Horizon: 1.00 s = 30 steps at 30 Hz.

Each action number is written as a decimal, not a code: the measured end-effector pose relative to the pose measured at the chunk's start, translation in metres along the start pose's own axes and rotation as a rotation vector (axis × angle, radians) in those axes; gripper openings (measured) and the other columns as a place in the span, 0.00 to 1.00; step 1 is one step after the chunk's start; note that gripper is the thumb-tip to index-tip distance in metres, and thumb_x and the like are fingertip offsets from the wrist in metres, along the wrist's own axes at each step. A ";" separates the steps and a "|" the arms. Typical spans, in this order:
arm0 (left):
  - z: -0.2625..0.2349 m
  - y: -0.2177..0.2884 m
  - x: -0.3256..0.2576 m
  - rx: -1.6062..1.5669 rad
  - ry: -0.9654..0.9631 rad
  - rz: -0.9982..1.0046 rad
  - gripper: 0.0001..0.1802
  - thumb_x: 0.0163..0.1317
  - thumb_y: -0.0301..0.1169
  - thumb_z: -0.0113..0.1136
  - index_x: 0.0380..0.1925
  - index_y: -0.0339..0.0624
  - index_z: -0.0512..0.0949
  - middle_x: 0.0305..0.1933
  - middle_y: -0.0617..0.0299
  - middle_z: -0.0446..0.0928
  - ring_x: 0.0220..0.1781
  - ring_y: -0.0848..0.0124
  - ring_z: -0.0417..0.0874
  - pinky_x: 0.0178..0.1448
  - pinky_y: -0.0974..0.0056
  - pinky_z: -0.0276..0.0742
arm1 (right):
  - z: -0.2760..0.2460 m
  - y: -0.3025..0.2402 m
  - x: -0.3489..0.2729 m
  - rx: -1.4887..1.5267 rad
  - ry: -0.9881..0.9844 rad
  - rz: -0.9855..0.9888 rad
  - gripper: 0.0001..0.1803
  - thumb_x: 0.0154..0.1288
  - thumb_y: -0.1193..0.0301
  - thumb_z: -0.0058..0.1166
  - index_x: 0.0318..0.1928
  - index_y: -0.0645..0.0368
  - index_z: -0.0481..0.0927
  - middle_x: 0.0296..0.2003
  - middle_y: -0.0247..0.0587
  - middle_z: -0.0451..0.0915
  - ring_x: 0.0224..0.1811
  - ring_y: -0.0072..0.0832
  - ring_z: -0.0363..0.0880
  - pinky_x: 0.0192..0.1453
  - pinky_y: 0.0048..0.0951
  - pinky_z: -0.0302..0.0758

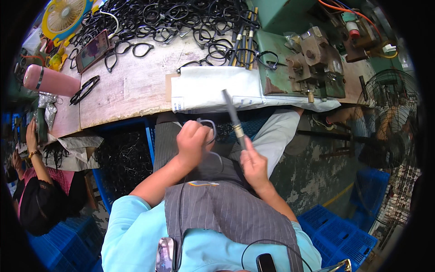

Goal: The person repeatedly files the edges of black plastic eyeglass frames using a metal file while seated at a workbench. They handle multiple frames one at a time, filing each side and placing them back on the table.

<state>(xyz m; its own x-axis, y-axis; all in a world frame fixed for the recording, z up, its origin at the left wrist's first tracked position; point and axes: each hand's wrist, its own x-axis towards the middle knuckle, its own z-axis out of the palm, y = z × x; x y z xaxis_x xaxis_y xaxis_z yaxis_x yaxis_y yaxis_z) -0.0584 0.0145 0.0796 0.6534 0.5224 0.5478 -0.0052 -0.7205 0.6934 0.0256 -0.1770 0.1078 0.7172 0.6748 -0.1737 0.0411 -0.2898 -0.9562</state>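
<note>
My left hand (pixel 192 139) is closed around a dark eyeglass frame (pixel 209 123), held above my lap; one rim shows beyond the fingers, and the lower part is blurred. In my right hand (pixel 253 164) is a long flat file (pixel 232 112), gripped near its lower end. It has a grey blade and a pale band, and its tip points up and slightly left, apart from the frame. Beyond both hands a white cloth (pixel 213 88) lies over the table edge.
A heap of black eyeglass frames (pixel 158 18) covers the back of the table (pixel 131 86). Several sticks (pixel 244 45) lie beside a green machine (pixel 312 59). A pink bottle (pixel 52 80), a phone (pixel 94 51) and a yellow fan (pixel 65 16) are at left. Another person's arm (pixel 41 165) shows there.
</note>
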 end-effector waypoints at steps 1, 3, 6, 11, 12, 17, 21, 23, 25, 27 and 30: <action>-0.002 0.004 -0.002 -0.037 0.005 -0.073 0.13 0.35 0.21 0.65 0.23 0.43 0.73 0.24 0.58 0.67 0.26 0.58 0.71 0.29 0.59 0.68 | -0.005 0.001 0.004 -0.247 0.127 -0.140 0.24 0.70 0.78 0.47 0.66 0.60 0.69 0.22 0.30 0.71 0.21 0.15 0.67 0.27 0.18 0.67; -0.003 0.003 -0.001 -0.104 -0.099 -0.209 0.10 0.46 0.24 0.67 0.23 0.41 0.73 0.24 0.58 0.69 0.25 0.61 0.72 0.28 0.61 0.68 | -0.016 0.004 0.010 -0.375 0.212 -0.168 0.24 0.65 0.79 0.52 0.63 0.61 0.72 0.21 0.39 0.73 0.20 0.23 0.70 0.28 0.24 0.71; 0.001 -0.005 0.001 -0.097 -0.471 -0.660 0.09 0.58 0.27 0.65 0.29 0.37 0.74 0.26 0.61 0.74 0.25 0.74 0.74 0.27 0.69 0.67 | -0.024 0.008 0.013 -0.319 0.108 -0.239 0.23 0.66 0.79 0.52 0.62 0.61 0.72 0.22 0.41 0.75 0.22 0.23 0.72 0.30 0.24 0.72; 0.011 -0.013 0.003 -0.652 -0.359 -0.905 0.11 0.66 0.32 0.58 0.41 0.35 0.78 0.29 0.64 0.77 0.24 0.80 0.73 0.28 0.71 0.71 | -0.014 0.009 0.013 -0.187 0.061 -0.102 0.23 0.67 0.76 0.51 0.62 0.60 0.72 0.24 0.40 0.77 0.24 0.22 0.74 0.32 0.23 0.73; 0.013 -0.014 0.004 -0.634 -0.309 -0.820 0.11 0.67 0.32 0.56 0.41 0.34 0.78 0.29 0.64 0.77 0.23 0.81 0.72 0.28 0.73 0.70 | -0.011 0.008 0.013 -0.158 0.062 -0.072 0.22 0.68 0.76 0.51 0.62 0.60 0.72 0.24 0.40 0.77 0.24 0.22 0.74 0.32 0.23 0.73; 0.031 -0.028 0.010 -0.733 -0.076 -0.771 0.13 0.71 0.32 0.50 0.39 0.34 0.80 0.29 0.63 0.79 0.23 0.82 0.71 0.27 0.75 0.70 | -0.002 0.000 0.020 -0.098 0.049 0.046 0.22 0.68 0.74 0.51 0.63 0.59 0.71 0.23 0.38 0.77 0.24 0.21 0.75 0.33 0.23 0.73; 0.044 -0.036 0.002 -1.002 0.038 -1.092 0.15 0.70 0.37 0.54 0.37 0.34 0.80 0.30 0.61 0.80 0.23 0.81 0.73 0.29 0.73 0.77 | 0.003 -0.004 0.025 -0.140 0.030 -0.038 0.23 0.70 0.75 0.49 0.65 0.61 0.70 0.22 0.30 0.74 0.22 0.13 0.68 0.27 0.19 0.67; 0.046 -0.041 -0.002 -1.110 0.059 -1.139 0.16 0.68 0.40 0.58 0.39 0.34 0.77 0.35 0.60 0.79 0.25 0.77 0.77 0.30 0.71 0.79 | 0.005 -0.005 0.026 -0.186 0.038 -0.046 0.23 0.70 0.75 0.49 0.65 0.60 0.70 0.22 0.31 0.74 0.22 0.14 0.68 0.27 0.19 0.68; 0.049 -0.043 -0.005 -1.207 0.066 -1.166 0.17 0.67 0.40 0.59 0.41 0.34 0.75 0.38 0.59 0.78 0.28 0.75 0.79 0.30 0.71 0.80 | 0.006 -0.007 0.027 -0.191 0.026 -0.019 0.24 0.69 0.75 0.49 0.65 0.59 0.70 0.22 0.31 0.75 0.22 0.14 0.69 0.28 0.19 0.69; 0.054 -0.044 -0.006 -1.248 0.085 -1.149 0.17 0.66 0.39 0.59 0.40 0.34 0.72 0.40 0.57 0.77 0.33 0.69 0.83 0.35 0.67 0.82 | 0.007 -0.010 0.027 -0.205 0.008 0.003 0.24 0.69 0.75 0.49 0.66 0.58 0.69 0.22 0.31 0.75 0.23 0.15 0.70 0.29 0.19 0.69; 0.068 -0.040 -0.007 -1.199 0.188 -1.041 0.15 0.67 0.37 0.59 0.40 0.33 0.72 0.39 0.56 0.77 0.35 0.68 0.84 0.40 0.65 0.83 | 0.006 -0.016 0.023 -0.248 -0.036 0.010 0.26 0.68 0.76 0.49 0.66 0.56 0.68 0.24 0.37 0.76 0.24 0.22 0.73 0.32 0.24 0.72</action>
<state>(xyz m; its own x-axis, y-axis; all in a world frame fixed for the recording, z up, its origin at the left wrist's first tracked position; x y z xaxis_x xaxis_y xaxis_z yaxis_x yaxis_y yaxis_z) -0.0109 0.0089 0.0162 0.6542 0.6461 -0.3932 -0.2608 0.6807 0.6846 0.0377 -0.1525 0.1179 0.6931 0.6937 -0.1960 0.2064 -0.4515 -0.8681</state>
